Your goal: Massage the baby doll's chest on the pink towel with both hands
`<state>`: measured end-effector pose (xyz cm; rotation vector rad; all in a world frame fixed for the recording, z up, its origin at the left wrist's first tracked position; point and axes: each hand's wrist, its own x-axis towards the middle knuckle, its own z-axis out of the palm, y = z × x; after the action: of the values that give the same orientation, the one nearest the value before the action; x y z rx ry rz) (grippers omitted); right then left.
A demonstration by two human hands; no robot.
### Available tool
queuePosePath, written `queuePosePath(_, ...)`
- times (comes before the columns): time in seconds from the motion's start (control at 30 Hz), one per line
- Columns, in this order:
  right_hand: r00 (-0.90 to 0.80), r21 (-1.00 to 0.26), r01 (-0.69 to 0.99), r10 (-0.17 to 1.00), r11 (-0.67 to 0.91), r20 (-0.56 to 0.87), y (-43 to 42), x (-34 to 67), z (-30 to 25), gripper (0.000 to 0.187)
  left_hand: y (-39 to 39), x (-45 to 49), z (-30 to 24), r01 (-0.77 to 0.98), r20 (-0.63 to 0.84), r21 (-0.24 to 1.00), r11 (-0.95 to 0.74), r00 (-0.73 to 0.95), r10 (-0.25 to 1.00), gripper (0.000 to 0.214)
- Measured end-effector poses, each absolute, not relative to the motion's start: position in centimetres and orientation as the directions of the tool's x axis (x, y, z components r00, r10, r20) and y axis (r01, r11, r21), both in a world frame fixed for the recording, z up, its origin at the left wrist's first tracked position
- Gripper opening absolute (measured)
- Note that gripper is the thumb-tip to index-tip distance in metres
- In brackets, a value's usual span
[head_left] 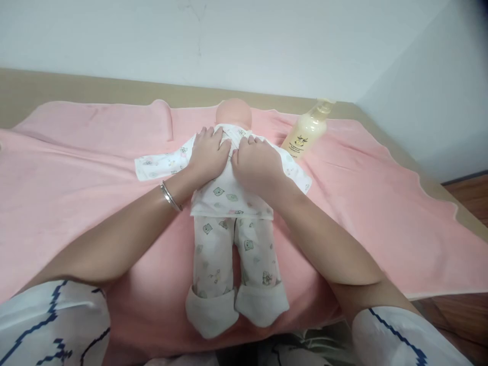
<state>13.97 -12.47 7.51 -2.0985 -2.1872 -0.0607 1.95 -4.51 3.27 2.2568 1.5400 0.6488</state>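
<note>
A baby doll [233,113] lies stretched out on a pink blanket [145,274], its smooth head farthest from me. It wears a white printed baby shirt [229,195] and matching trousers [215,254] with turned-up cuffs. My left hand [209,155] rests on the shirt's upper left, fingers laid out over the cloth and thumb apart. Beside it, my right hand [259,165] is on the upper right of the shirt, its fingers curled on the fabric near the collar. The doll's face is not visible, and my hands cover part of the shirt's front.
A yellowish pump bottle [307,132] with a cow picture leans on the blanket, right of the doll's head. A blanket fold rises at the back left. Behind the tan surface [114,86] stands a white wall [244,46]; brown wooden flooring [468,195] shows at the right.
</note>
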Motion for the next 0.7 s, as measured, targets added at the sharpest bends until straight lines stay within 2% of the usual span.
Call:
queuePosePath(0.2, 0.003, -0.313, 0.949, 0.997, 0.022, 0.079, -9.8, 16.3, 6.5, 0.052, -7.7, 2.4, 4.1, 0.835, 0.222, 0.363, -0.413, 0.353, 0.909, 0.057)
queuePosePath(0.3, 0.001, -0.349, 0.937, 0.996, 0.029, 0.087, -8.8, 17.3, 6.2, 0.051, -8.8, 2.7, 4.4, 0.828, 0.233, 0.328, -0.454, 0.394, 0.889, 0.055)
queuePosePath(0.4, -0.029, -0.277, 0.959, 0.993, 0.06, 0.113, -9.3, 17.0, 6.4, 0.049, -7.8, 2.6, 4.1, 0.8, 0.194, 0.417, -0.432, 0.386, 0.902, 0.056)
queuePosePath(0.53, -0.055, -0.082, 0.994, 0.986, 0.068, 0.156, -11.6, 14.9, 6.9, 0.049, -5.1, 2.1, 3.1, 0.74, 0.193, 0.553, -0.383, 0.334, 0.923, 0.056)
queuePosePath(0.63, -0.086, 0.032, 0.996, 0.978, 0.082, 0.189, -13.1, 13.4, 6.9, 0.049, -4.4, 1.8, 2.6, 0.715, 0.268, 0.563, -0.413, 0.315, 0.91, 0.053)
queuePosePath(0.7, -0.094, 0.011, 0.996, 0.977, 0.093, 0.191, -13.1, 13.2, 6.9, 0.047, -4.5, 1.8, 2.4, 0.716, 0.305, 0.55, -0.429, 0.306, 0.902, 0.051)
